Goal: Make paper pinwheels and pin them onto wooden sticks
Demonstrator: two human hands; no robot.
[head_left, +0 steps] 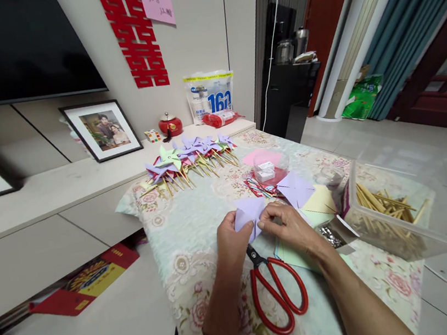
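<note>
Both hands hold one lavender paper square over the floral tablecloth. My left hand pinches its left edge, and my right hand pinches its right corner, folding it. Red-handled scissors lie on the cloth just below my hands. Another lavender sheet rests on a stack of pale yellow and green sheets beside my right hand.
Several finished paper pinwheels on sticks lie in a row at the table's far end. A clear box of wooden sticks stands at the right. A small clear cup sits on pink paper. A low cabinet runs along the left.
</note>
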